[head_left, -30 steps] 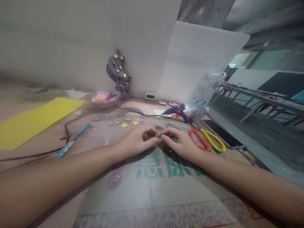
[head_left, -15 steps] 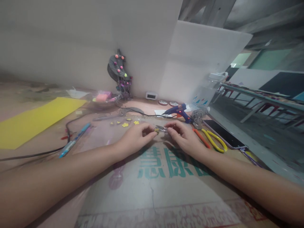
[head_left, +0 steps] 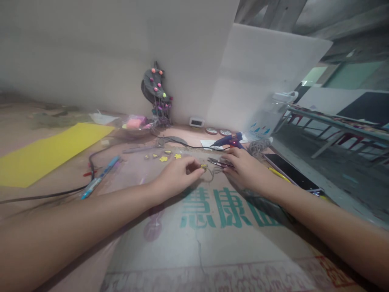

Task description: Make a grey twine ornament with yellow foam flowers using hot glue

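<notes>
Head view: left hand (head_left: 180,174) pinched a small yellow piece (head_left: 204,166), between both hands, grey yarn (head_left: 212,174) beside it; right hand (head_left: 245,167) at pointed metal tool (head_left: 223,164), couldn't tell if closed. Piece seemed light, soft, crushable; best held edgewise

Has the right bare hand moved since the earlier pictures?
Yes. The right bare hand has moved rightward and farther forward, judged against the dark blue glue gun, which it now partly hides.
</notes>
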Available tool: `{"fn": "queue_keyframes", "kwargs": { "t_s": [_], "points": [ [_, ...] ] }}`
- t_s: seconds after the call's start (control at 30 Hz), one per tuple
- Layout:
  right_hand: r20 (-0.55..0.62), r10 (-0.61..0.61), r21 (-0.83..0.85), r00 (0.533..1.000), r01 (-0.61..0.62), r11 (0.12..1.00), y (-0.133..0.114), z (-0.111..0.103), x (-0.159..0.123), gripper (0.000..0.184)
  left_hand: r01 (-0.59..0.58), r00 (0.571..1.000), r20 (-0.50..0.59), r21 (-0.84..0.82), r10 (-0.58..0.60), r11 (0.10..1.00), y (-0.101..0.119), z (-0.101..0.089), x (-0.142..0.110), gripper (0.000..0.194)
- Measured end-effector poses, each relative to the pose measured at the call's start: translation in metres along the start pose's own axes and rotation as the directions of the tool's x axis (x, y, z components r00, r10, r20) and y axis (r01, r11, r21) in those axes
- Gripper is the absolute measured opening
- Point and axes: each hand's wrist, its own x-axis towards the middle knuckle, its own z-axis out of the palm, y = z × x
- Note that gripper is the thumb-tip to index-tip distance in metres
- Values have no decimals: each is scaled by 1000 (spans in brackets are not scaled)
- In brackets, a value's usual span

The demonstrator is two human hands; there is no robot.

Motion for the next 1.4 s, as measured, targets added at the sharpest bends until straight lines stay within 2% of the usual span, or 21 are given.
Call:
{"fn": "queue_keyframes", "kwargs": {
  "t_s": [0.1, 0.17, 0.4, 0.57, 0.7, 0.77, 0.93, 1.1, 1.23, 1.3, 1.4],
  "points": [
    [122, 27, -12, 992, -26, 1000, 2, -4, 3, 25, 7, 1000, 11, -1, -7, 1000, -1, 0, 0, 21],
    [151, 37, 8, 988, -39, 999, 1, -6, 4, 25, 8, 1000, 12, -4, -8, 1000, -2, 1, 0, 21],
    [96, 155, 65, 983, -161, 985, 2, -2, 6, 27, -7, 1000, 8, 1, 7, 1000, -7, 2, 0, 22],
    [89, 184, 106, 979, -193, 975, 7, 5, 7, 26, -2, 1000, 13, 12, 2, 1000, -3, 1, 0, 21],
    [55, 216, 102, 975, -221, 970, 1, -4, 5, 26, 6, 1000, 20, 20, -6, 1000, -1, 0, 0, 21],
    [19, 230, 152, 973, -230, 961, -1, -12, 5, 31, -3, 1000, 13, 26, 3, 1000, -1, 0, 0, 21],
    [-105, 212, 338, 972, -166, 926, 0, -29, 5, 31, -12, 1000, -1, 41, 12, 999, -1, 0, 0, 21],
    [-210, 226, 438, 951, -115, 892, -5, -28, -1, 39, -31, 1000, 1, 33, 31, 999, -3, 1, 0, 22],
    [-186, 189, 454, 964, -86, 887, -17, -25, -6, 33, -40, 999, 5, 27, 40, 999, -4, 2, 1, 23],
    [-138, 146, 458, 980, -68, 886, -20, -25, -5, 29, -43, 999, 4, 23, 43, 999, -5, 1, 1, 24],
    [-61, 113, 472, 992, -71, 879, -17, -27, -2, 34, -41, 999, -1, 21, 41, 999, -5, 1, 1, 23]
  ]
}}
